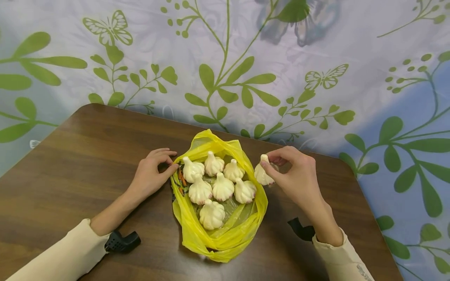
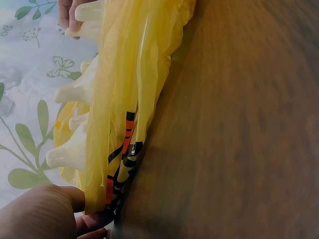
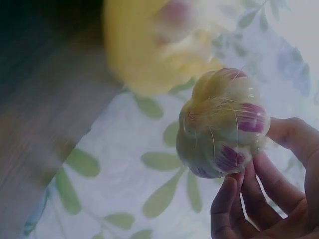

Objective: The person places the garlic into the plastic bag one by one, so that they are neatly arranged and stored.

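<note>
A yellow plastic bag (image 1: 228, 244) lies spread open on the table, with several white garlic bulbs (image 1: 212, 215) standing inside, stems up. At its left rim my left hand (image 1: 150, 171) pinches the plastic; in the left wrist view the thumb of this hand (image 2: 42, 214) is on one side of the film and the fingers on the other. My right hand (image 1: 300, 175) holds another garlic bulb (image 1: 263, 175) by the stem, just beyond the bag's right rim. Seen from the right wrist, the underside of that garlic bulb (image 3: 224, 124) shows purple patches and fine root threads.
The brown wooden table (image 1: 88, 164) ends in a far edge just behind the bag. Beyond it hangs a pale wall covering (image 1: 168, 47) printed with green leaves and butterflies. A black wrist mount (image 1: 123, 241) projects from the left sleeve, another black mount (image 1: 301, 229) from the right.
</note>
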Tool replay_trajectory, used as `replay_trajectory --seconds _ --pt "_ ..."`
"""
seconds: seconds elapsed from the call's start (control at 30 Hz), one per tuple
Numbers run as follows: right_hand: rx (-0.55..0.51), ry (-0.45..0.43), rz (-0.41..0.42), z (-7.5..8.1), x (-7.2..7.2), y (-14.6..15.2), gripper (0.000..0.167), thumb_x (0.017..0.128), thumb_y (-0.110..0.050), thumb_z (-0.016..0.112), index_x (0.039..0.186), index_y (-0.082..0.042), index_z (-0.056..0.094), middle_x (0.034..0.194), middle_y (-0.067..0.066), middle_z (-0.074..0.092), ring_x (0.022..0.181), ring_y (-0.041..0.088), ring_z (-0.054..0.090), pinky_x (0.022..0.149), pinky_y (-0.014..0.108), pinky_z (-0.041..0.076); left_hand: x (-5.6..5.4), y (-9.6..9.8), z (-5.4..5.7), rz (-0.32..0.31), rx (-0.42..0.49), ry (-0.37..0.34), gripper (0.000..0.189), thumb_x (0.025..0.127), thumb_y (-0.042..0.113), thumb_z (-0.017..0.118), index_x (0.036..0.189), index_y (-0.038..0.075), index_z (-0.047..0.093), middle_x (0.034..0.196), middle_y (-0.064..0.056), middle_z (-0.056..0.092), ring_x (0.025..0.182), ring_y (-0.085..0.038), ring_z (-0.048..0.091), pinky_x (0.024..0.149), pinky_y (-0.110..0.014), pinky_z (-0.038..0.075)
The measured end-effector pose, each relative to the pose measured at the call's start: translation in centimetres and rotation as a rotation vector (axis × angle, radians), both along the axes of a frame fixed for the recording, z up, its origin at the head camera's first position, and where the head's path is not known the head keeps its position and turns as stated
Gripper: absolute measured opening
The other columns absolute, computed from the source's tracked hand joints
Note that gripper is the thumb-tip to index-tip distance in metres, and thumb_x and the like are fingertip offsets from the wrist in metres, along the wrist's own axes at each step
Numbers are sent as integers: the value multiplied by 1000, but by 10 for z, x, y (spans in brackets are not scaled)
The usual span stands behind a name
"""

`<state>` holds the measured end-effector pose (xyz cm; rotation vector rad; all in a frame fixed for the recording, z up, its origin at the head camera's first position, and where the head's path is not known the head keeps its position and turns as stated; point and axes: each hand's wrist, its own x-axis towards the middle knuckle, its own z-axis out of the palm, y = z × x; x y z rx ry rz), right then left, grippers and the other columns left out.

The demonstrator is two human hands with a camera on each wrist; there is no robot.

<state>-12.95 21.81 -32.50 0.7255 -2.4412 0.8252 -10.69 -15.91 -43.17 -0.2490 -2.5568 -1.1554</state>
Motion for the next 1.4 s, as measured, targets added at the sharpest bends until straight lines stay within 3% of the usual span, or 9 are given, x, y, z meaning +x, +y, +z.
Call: replay_trajectory --seconds 0.3,0.43,0.63,1.03,1.4 --pt "25 -33 97 5 44 -19 17 84 -13 90 95 -20 79 83 -10 68 74 3 62 70 14 52 -1 0 2 -6 -1 -7 16 97 13 75 82 11 70 135 -15 72 142 -36 52 115 -61 42" --pt "50 -36 130 5 53 -24 20 80 -12 91 91 -19 76 82 -10 68 74 3 60 67 18 52 -2 -1 4 0 -6 0 16 97 12 75 82 10 70 134 -15 72 142 -36 52 114 -61 43" --pt "87 -114 195 0 58 -32 21 80 -15 92 89 -21 75 82 -10 66 74 5 61 66 24 56 -2 -3 5 3 -2 7 16 97 12 75 82 10 70 134 -16 72 142 -37 52 114 -61 43" --pt "152 -278 246 -27 55 -45 20 81 -16 91 85 -20 72 79 -9 64 69 4 58 62 24 56 -2 -3 6 0 -1 -7 16 98 12 75 82 10 70 135 -16 71 143 -36 51 114 -61 43" --pt "128 -257 194 -32 58 -41 22 84 -29 91 99 -19 79 84 -9 69 70 7 62 59 20 53 1 0 -1 5 3 -26 17 98 13 75 81 12 70 136 -15 71 143 -36 51 115 -62 43"
